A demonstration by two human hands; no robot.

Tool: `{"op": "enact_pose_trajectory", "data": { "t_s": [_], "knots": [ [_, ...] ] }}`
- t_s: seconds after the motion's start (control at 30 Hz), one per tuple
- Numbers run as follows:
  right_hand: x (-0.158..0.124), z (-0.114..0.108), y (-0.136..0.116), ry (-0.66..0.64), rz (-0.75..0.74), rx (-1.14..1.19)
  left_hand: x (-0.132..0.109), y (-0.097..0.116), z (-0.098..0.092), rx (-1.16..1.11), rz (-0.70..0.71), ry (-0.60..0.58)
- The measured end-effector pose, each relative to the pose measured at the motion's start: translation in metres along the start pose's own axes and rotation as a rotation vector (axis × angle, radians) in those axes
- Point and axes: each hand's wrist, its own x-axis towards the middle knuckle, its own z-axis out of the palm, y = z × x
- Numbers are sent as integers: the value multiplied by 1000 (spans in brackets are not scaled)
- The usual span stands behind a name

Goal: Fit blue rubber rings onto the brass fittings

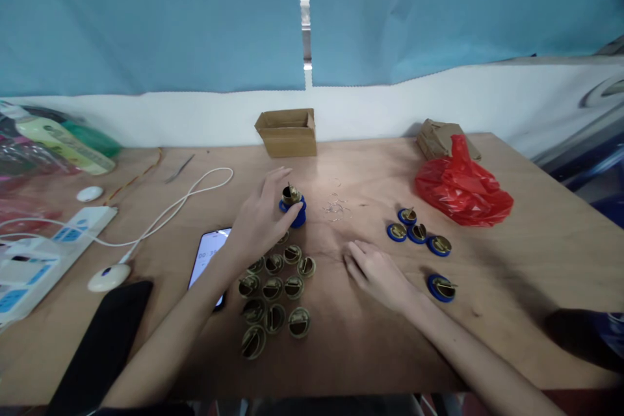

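My left hand (266, 211) is at a round brass-coloured part (290, 194) with a metal pin, its thumb against the part's near side. That part sits on top of a blue plastic piece (298, 214). My right hand (373, 270) rests on the table with fingers curled down; anything under the fingertips is hidden. Thin wire rings (336, 207) lie loose beyond it. Below my left hand are several similar brass-coloured round parts (273, 288) in loose rows. To the right of my right hand are several brass-coloured parts seated in blue rings (439, 245).
At the back stands an open cardboard box (290, 140). A red plastic bag (463, 188) and brown paper package (441, 138) lie back right. On the left are a lit phone (207, 252), a dark phone-like slab (104, 344), a white cable (168, 211) and a power strip (53, 260).
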Motion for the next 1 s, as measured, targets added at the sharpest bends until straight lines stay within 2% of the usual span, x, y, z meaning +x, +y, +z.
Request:
{"op": "enact_pose_trajectory", "data": {
  "t_s": [0.1,0.2,0.33,0.5,0.7,0.87,1.0],
  "knots": [
    [1,-12,16,190,131,-72,-17,15,-7,-20,22,88],
    [-2,-31,42,304,279,-216,-42,29,-9,-56,65,67],
    [-10,-48,69,173,324,-352,-80,41,2,-132,132,-75],
    [-11,-47,71,5,355,-414,-110,49,26,-244,135,-201],
    [-6,-42,67,-16,369,-405,-105,57,41,-354,75,-344],
    [-6,-36,70,12,332,-395,-96,62,41,-451,10,-382],
    [-4,-35,67,54,235,-283,-99,67,36,-507,-57,-414]
  ]
}}
